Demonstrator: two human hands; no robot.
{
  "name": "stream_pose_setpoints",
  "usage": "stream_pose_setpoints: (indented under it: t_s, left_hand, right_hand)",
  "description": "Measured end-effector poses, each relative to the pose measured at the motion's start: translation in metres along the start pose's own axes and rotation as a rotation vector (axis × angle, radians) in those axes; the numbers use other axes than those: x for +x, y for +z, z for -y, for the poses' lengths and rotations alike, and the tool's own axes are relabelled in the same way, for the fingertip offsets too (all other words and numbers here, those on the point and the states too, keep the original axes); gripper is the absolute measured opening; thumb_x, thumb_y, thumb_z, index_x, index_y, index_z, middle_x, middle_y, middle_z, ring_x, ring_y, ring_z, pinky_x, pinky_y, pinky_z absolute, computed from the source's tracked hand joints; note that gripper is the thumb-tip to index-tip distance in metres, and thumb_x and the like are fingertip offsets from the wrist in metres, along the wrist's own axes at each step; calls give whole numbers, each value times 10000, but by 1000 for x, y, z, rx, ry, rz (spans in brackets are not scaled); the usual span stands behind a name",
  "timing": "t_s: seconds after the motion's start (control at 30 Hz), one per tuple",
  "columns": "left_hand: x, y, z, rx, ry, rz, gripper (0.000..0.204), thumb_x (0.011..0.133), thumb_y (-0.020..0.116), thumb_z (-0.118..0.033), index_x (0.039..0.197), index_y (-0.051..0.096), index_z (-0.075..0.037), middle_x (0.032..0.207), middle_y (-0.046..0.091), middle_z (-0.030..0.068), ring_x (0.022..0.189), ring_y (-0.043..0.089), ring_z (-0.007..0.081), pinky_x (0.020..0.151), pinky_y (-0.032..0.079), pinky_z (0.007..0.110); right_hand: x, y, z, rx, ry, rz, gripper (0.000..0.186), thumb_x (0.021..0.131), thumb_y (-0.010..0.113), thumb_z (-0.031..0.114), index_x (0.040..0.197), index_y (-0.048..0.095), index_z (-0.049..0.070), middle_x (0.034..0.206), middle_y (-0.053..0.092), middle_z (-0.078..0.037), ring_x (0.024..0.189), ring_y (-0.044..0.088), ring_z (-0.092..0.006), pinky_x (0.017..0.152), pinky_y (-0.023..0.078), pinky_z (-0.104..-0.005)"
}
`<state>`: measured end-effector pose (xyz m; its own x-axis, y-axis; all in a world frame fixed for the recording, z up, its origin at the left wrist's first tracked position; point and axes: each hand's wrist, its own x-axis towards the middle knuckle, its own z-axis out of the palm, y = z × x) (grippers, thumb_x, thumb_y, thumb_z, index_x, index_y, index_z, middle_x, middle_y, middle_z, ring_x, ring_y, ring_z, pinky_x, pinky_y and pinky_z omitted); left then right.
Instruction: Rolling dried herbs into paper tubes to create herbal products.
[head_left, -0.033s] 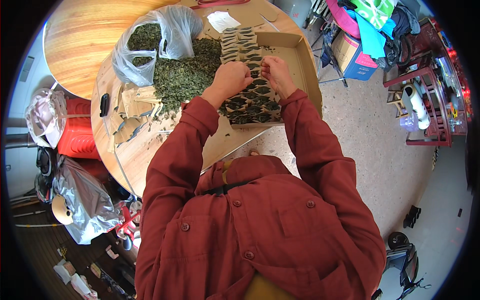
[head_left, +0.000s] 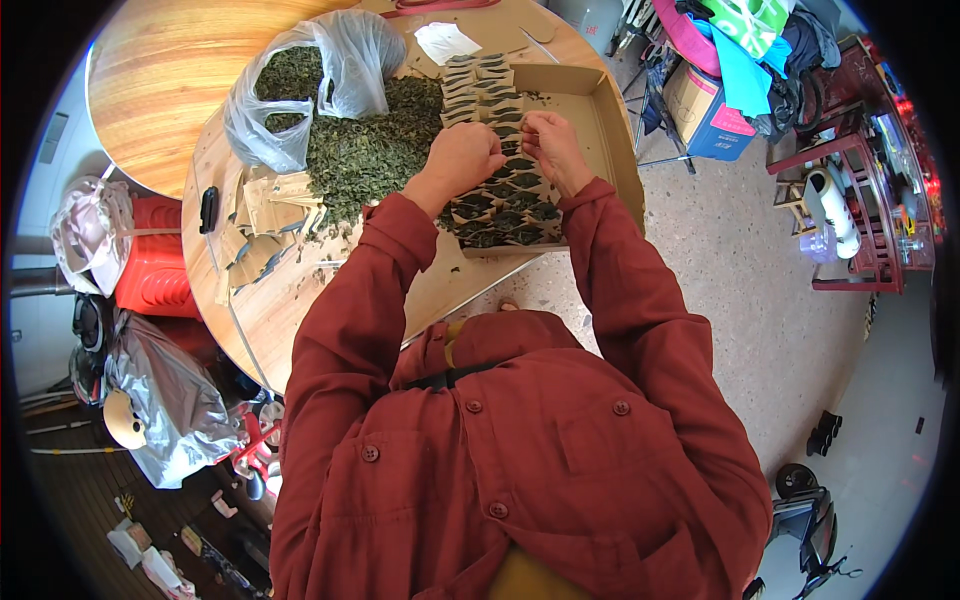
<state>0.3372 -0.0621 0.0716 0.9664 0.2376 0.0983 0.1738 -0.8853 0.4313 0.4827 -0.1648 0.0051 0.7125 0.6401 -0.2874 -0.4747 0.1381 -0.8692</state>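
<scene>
My left hand (head_left: pixel 465 157) is closed over the left side of a shallow cardboard box (head_left: pixel 597 120), its fingertips bent toward the middle. Opposite it, my right hand (head_left: pixel 553 148) is closed too, with thumb and fingers pinched together. Between and below the hands stand rows of small brown paper packets (head_left: pixel 478 98), their mouths open on dark dried leaves. Whatever the fingertips grip is too small or hidden to make out. Left of the box, a broad heap of dried green leaves (head_left: pixel 365 160) lies against the box's side.
A clear plastic bag (head_left: pixel 362 62) of leaves sits behind the heap. Flat brown packets (head_left: pixel 280 205) and a black marker-like object (head_left: pixel 209 210) lie at the table's left. A white paper (head_left: pixel 446 43) lies at the back. Beyond the table's right edge stands a blue carton (head_left: pixel 718 135).
</scene>
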Motion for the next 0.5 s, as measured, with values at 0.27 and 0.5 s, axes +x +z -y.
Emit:
stream_pose_setpoints:
  t_s: [0.27,0.5]
  left_hand:
    - [-2,2,5,-23,32,-56,192,775,680,-266,762,719,-78,743,659,133,772,643,321,697,509,429]
    - [-4,1,5,-52,60,-47,225,793,673,-239,810,698,-15,785,638,156,775,614,334,698,483,422]
  right_hand:
    - [2,-6,1,-233,-119,81,92,842,668,77,924,649,41,767,613,17,615,524,-54,542,415,-192]
    - [7,-10,-2,-228,-124,175,119,830,698,65,934,657,27,748,611,3,602,532,-62,535,427,-195]
